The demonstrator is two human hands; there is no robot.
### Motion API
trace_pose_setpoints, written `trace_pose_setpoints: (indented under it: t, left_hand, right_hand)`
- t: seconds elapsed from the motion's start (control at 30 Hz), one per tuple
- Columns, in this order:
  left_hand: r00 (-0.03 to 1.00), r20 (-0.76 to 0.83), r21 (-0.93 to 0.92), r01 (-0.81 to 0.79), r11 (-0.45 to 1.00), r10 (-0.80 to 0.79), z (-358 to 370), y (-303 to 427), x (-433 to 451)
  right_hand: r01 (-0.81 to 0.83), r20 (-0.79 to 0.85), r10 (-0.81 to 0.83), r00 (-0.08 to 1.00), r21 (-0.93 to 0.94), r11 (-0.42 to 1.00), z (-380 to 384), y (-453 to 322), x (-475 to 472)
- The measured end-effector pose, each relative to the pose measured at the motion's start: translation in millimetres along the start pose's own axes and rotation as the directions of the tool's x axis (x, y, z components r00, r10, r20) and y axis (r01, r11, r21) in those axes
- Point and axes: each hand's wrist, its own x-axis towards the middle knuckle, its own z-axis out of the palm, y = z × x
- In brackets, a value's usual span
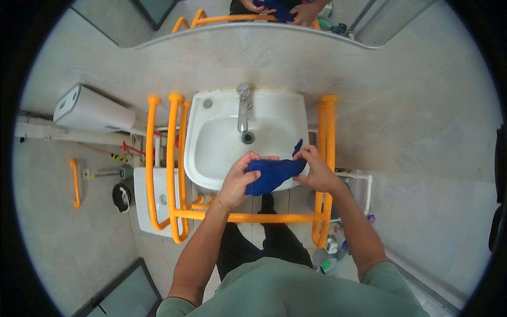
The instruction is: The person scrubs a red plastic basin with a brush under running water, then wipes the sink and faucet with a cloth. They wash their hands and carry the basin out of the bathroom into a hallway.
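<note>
A dark blue cloth [273, 174] is stretched between my two hands over the front edge of a white ceramic washbasin [222, 146]. My left hand [243, 178] grips its left end, with the thumb on top and the fingers behind. My right hand [315, 168] pinches the right end, and a small tip of cloth pokes up past the fingers. Both hands look wet. Behind them, a chrome faucet [243, 111] reaches over the basin's drain [248, 137]. Whether water runs cannot be told.
Orange grab rails [253, 218] surround the basin at both sides and in front. A mirror [158, 23] hangs on the wall beyond. On the left are a white squat toilet [160, 198], a black bin [121, 197] and a white tank [95, 111]; bottles and a tub [330, 265] stand low right.
</note>
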Motion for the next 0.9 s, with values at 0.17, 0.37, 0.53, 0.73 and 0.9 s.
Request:
trace_pose_setpoints:
  t: [0.17,0.37,0.53,0.73,0.9]
  left_hand:
    - [0.972,0.214,0.108,0.079,0.991,-0.101,54.0,-1.0,28.6]
    - [0.96,0.273,0.007,0.065,0.998,-0.064,96.6,-37.0,85.2]
    - [0.982,0.136,0.164,0.106,0.981,-0.129,82.1,-57.3,114.9]
    - [0.996,0.089,0.669,-0.063,0.74,0.005,74.9,-83.3,127.8]
    - [0.95,0.244,0.866,-0.304,0.396,0.195,72.9,-90.7,113.9]
  right_hand:
    - [0.241,-0.299,-0.18,0.937,0.18,0.954,12.1,-5.5,-24.8]
    - [0.054,-0.595,0.275,0.755,0.475,0.878,-3.3,44.4,-60.1]
    - [-0.269,-0.26,0.318,0.912,0.207,0.941,-76.1,78.2,-117.2]
    - [-0.373,-0.095,0.428,0.899,0.35,0.86,-116.4,93.0,-116.8]
    - [-0.215,-0.214,0.213,0.953,0.018,0.977,-113.0,67.7,-112.7]
